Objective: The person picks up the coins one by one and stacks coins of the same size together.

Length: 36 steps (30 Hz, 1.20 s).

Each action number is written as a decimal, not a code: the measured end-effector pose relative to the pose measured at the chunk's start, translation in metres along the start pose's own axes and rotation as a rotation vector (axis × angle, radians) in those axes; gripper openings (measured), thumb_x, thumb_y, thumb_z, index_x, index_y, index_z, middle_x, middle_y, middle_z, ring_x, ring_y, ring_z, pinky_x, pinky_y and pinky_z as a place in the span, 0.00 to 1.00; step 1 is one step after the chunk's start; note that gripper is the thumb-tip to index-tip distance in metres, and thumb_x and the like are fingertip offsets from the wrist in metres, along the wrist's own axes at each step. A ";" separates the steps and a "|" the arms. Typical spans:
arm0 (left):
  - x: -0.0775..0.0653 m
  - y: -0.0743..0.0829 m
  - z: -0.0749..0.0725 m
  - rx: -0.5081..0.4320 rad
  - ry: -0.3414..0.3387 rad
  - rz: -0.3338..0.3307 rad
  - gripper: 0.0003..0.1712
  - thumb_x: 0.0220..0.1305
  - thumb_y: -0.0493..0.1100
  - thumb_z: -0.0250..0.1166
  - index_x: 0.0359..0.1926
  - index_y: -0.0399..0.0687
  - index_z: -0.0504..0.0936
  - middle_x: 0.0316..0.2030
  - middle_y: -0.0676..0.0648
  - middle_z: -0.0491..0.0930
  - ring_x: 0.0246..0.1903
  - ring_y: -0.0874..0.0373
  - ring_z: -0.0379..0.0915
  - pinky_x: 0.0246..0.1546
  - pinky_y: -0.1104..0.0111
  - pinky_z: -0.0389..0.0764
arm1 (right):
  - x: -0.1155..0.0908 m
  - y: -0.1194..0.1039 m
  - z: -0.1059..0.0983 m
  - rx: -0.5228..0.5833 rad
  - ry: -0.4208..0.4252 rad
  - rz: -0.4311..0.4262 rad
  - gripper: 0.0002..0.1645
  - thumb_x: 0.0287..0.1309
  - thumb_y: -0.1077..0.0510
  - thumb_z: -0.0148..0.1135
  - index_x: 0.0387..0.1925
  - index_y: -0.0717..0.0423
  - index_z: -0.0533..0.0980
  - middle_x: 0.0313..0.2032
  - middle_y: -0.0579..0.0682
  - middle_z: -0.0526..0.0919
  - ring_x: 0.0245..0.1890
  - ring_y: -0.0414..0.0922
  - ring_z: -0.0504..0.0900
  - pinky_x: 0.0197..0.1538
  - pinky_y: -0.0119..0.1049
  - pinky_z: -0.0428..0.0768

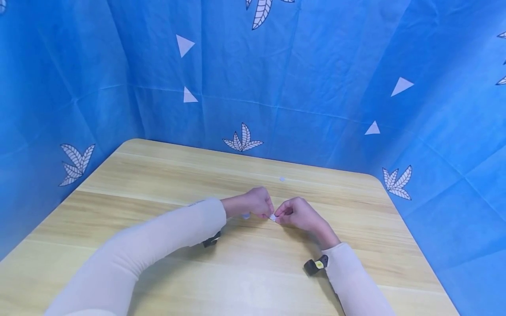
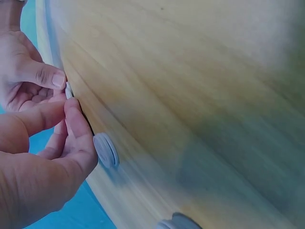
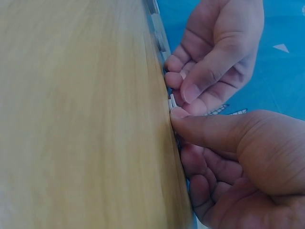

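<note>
A small, thin white disc [image 1: 272,217] is between my two hands, low over the wooden table. From its left side, my left hand [image 1: 258,202] pinches it with thumb and fingertips. The right hand [image 1: 298,214] pinches the opposite side, its thumb [image 3: 179,112] lying along the disc's edge. Fingers cover most of the disc in both wrist views. Close beside my left fingers, a short stack of round white discs [image 2: 106,150] rests on the table; in the head view it shows partly behind that hand.
Another small pale disc [image 1: 282,179] lies farther back on the wooden table [image 1: 245,276]. At the bottom of the left wrist view, a grey rounded piece [image 2: 185,221] is cut off by the frame. A blue patterned curtain [image 1: 245,66] hangs around the table's far edges.
</note>
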<state>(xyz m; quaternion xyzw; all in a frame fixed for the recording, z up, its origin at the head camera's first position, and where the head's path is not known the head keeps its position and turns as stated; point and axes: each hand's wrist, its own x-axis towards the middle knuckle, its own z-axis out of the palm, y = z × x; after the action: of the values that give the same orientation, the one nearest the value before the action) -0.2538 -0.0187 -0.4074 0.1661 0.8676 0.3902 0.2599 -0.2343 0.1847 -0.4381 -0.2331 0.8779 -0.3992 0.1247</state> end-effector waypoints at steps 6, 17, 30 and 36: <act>-0.001 -0.002 -0.004 0.080 -0.027 0.013 0.08 0.54 0.29 0.73 0.35 0.41 0.86 0.30 0.48 0.85 0.32 0.56 0.79 0.38 0.67 0.82 | 0.000 -0.001 0.000 -0.001 0.001 0.011 0.03 0.58 0.64 0.73 0.36 0.57 0.86 0.31 0.45 0.88 0.30 0.41 0.83 0.35 0.34 0.81; -0.001 -0.001 0.003 0.201 0.009 0.053 0.08 0.53 0.33 0.77 0.32 0.43 0.87 0.29 0.53 0.84 0.33 0.58 0.77 0.38 0.68 0.81 | -0.001 0.002 -0.001 0.002 -0.015 0.009 0.04 0.59 0.64 0.73 0.37 0.57 0.86 0.32 0.45 0.88 0.32 0.40 0.85 0.39 0.33 0.83; 0.000 -0.001 0.006 0.219 0.019 0.062 0.08 0.53 0.34 0.78 0.30 0.45 0.86 0.28 0.53 0.83 0.33 0.59 0.76 0.37 0.69 0.80 | -0.001 0.000 -0.001 0.007 -0.013 -0.012 0.07 0.56 0.61 0.76 0.37 0.57 0.85 0.31 0.45 0.87 0.33 0.42 0.84 0.41 0.34 0.83; 0.002 -0.001 0.007 0.225 0.027 0.064 0.08 0.53 0.35 0.78 0.29 0.45 0.86 0.27 0.52 0.83 0.32 0.59 0.76 0.36 0.70 0.80 | -0.001 0.000 -0.001 0.011 -0.012 -0.012 0.06 0.57 0.62 0.75 0.36 0.57 0.86 0.31 0.45 0.87 0.33 0.41 0.84 0.40 0.34 0.83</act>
<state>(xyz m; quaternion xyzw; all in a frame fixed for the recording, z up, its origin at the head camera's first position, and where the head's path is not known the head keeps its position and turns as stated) -0.2515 -0.0148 -0.4128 0.2163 0.9036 0.3007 0.2152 -0.2341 0.1858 -0.4376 -0.2403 0.8735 -0.4032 0.1288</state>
